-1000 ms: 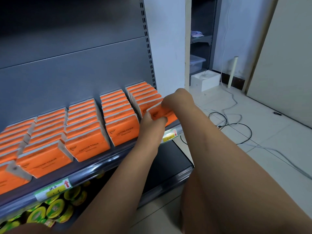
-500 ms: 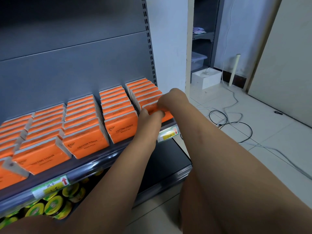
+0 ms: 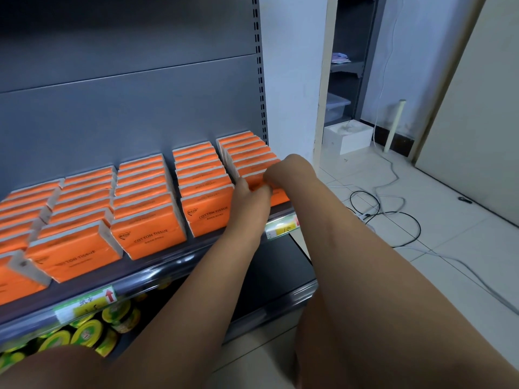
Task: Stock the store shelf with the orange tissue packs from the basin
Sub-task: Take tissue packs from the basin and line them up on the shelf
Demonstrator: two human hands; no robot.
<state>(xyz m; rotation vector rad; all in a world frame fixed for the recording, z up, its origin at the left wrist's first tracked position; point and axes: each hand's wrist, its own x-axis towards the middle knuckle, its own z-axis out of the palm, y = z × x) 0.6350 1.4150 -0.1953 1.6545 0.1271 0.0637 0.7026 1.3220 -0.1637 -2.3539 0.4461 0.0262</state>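
Right hand [image 3: 283, 171] grips pack [image 3: 279, 196] — "COTTON TISSUE" rows [image 3: 150, 235]

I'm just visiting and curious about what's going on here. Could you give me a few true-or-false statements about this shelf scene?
1. The left hand and right hand are both on the front pack of the rightmost row. True.
2. The orange packs read COTTON TISSUE on their fronts. True.
3. Blue bottles fill the shelf below. False: yellow-lidded jars sit there.
4. Nothing lies on the ground at the right. False: black and white cables lie on the tiled floor.
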